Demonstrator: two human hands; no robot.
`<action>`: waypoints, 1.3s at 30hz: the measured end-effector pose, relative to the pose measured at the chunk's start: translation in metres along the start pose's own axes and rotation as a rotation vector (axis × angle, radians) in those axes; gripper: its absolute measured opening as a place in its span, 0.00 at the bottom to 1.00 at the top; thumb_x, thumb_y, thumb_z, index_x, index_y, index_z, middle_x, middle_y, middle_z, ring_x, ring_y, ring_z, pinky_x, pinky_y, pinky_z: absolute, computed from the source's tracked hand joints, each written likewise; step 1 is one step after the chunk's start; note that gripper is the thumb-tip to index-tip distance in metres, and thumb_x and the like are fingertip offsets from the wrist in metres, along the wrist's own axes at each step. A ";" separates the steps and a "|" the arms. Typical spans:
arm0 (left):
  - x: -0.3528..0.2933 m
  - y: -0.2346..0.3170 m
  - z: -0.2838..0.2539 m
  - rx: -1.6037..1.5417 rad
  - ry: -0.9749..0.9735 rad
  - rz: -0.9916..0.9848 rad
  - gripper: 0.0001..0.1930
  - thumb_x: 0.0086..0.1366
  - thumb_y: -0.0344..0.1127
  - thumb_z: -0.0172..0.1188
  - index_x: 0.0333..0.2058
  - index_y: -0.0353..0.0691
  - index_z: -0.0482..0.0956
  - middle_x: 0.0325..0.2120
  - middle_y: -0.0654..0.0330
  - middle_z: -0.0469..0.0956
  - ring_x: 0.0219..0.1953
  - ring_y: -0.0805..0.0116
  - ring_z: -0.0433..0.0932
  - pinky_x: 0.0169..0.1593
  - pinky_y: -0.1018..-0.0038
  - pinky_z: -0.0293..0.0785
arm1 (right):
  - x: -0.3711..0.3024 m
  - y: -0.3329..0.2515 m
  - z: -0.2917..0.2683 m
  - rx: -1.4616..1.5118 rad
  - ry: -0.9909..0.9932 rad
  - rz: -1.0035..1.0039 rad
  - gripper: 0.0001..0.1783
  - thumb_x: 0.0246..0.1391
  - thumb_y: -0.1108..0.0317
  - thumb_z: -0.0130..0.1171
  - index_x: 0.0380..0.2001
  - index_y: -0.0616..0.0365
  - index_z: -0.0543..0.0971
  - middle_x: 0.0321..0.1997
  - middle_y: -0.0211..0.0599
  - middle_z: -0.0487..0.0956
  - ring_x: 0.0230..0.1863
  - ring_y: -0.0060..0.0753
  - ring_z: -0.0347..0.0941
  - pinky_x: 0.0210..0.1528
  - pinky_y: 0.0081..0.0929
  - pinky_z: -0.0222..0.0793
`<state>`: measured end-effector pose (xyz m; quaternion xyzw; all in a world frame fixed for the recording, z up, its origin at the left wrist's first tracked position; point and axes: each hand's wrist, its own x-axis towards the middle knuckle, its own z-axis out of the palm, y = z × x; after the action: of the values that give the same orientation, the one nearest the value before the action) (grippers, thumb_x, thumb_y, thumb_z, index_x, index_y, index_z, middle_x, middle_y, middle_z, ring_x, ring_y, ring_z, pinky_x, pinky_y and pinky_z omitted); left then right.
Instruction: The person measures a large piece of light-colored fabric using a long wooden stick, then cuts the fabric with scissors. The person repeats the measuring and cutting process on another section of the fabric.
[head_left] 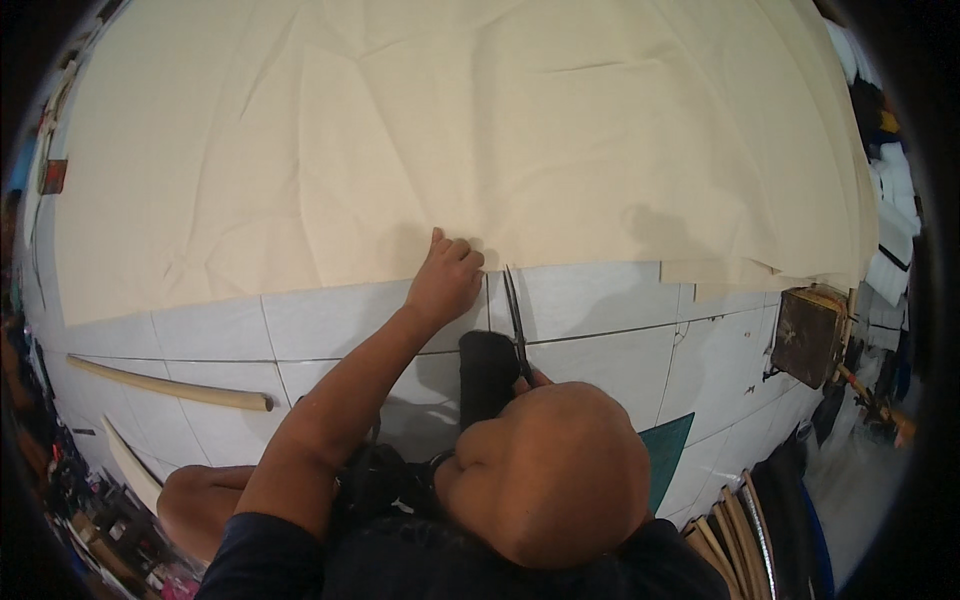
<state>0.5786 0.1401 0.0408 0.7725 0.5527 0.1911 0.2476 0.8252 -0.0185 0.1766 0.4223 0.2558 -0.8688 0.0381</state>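
Note:
A wide sheet of cream fabric (380, 130), lightly creased, lies spread over the floor, with its near edge running across in front of me. My left hand (448, 278) rests at that edge with its fingers curled in and closed on the fabric. To its right is a pair of dark scissors (516, 322), blade tips at the fabric's edge. My right hand (541, 378) grips the scissors' handle end; most of it is hidden behind my bent knee (560, 460). A dark-covered foot (487, 365) sits just left of the scissors.
White floor tiles (340, 312) border the fabric. A beige tube (170, 384) lies at left. A brown box-like object (806, 335) stands at right, near a green sheet (668, 455) and several rolls (728, 535). White bundles (893, 235) line the right side; clutter (105, 540) fills the lower left.

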 end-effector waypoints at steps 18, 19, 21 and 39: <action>0.000 0.000 0.005 -0.053 0.130 0.033 0.08 0.57 0.27 0.63 0.36 0.39 0.78 0.36 0.54 0.74 0.44 0.49 0.75 0.66 0.41 0.58 | 0.123 0.008 -0.035 -0.109 0.676 -0.241 0.28 0.59 0.37 0.57 0.38 0.54 0.74 0.24 0.26 0.72 0.25 0.22 0.70 0.30 0.24 0.67; 0.000 0.001 0.005 -0.051 0.133 0.037 0.07 0.57 0.27 0.63 0.35 0.40 0.78 0.35 0.55 0.74 0.44 0.50 0.74 0.66 0.40 0.59 | 0.125 0.008 -0.033 -0.105 0.679 -0.240 0.28 0.59 0.37 0.58 0.39 0.54 0.74 0.25 0.26 0.72 0.25 0.23 0.70 0.30 0.25 0.67; 0.001 0.002 0.004 -0.045 0.138 0.047 0.05 0.57 0.28 0.63 0.33 0.40 0.77 0.34 0.56 0.73 0.43 0.52 0.74 0.64 0.40 0.60 | 0.126 0.006 -0.032 -0.097 0.686 -0.242 0.28 0.59 0.38 0.58 0.39 0.54 0.74 0.26 0.27 0.72 0.26 0.24 0.70 0.31 0.25 0.67; 0.001 -0.005 0.004 -0.036 0.125 0.027 0.03 0.56 0.29 0.64 0.30 0.42 0.80 0.31 0.58 0.73 0.42 0.55 0.74 0.66 0.42 0.58 | 0.124 0.005 -0.017 -0.122 0.731 -0.228 0.28 0.59 0.41 0.59 0.45 0.57 0.77 0.35 0.35 0.76 0.36 0.32 0.73 0.40 0.31 0.67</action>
<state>0.5777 0.1411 0.0347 0.7619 0.5530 0.2522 0.2239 0.7594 0.0039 0.0729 0.6698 0.3492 -0.6428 -0.1273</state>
